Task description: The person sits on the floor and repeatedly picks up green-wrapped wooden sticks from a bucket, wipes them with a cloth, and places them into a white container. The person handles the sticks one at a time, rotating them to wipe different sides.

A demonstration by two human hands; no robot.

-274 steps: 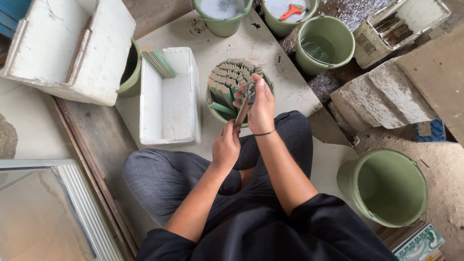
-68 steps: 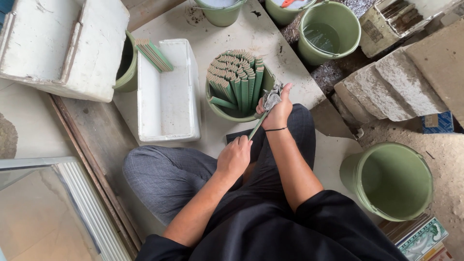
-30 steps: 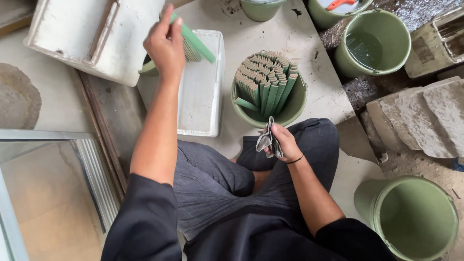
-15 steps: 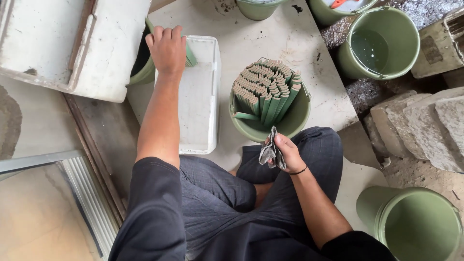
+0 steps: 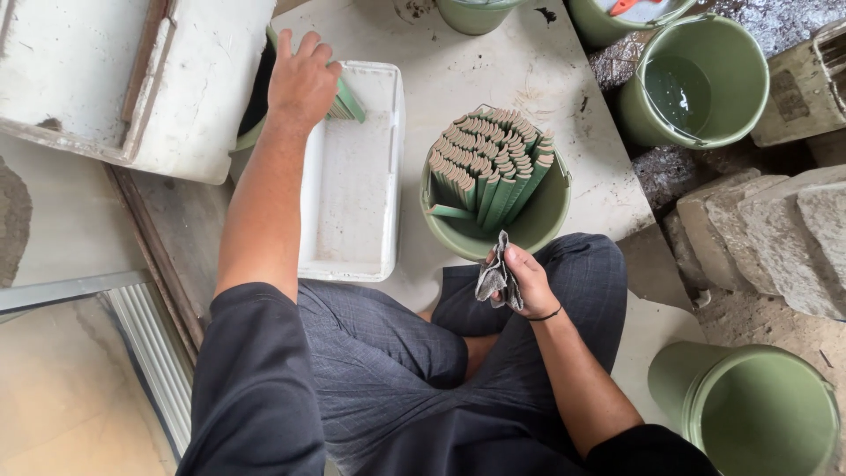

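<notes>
We see the person seated cross-legged on a pale slab, arms apart. The left hand [image 5: 302,81] reaches forward and rests palm down on a bundle of green sticks [image 5: 345,99] at the far end of the white foam tray [image 5: 352,229]; the fingers curl over the bundle, but we cannot tell whether they actually clamp it. The bundle lies across the tray's far left corner, beside a green bucket [image 5: 249,132] partly hidden under a white foam box [image 5: 115,79].

The right hand [image 5: 529,284] sits above the right knee, closed around a crumpled grey cloth [image 5: 493,275], which hangs from between thumb and fingers.

Just beyond the cloth stands a green bucket of sticks [image 5: 493,181], the sticks packed upright and leaning. A water-filled bucket [image 5: 692,84] stands further right, near grey stone blocks [image 5: 767,238]. An empty bucket [image 5: 758,410] stands near the right elbow.
</notes>
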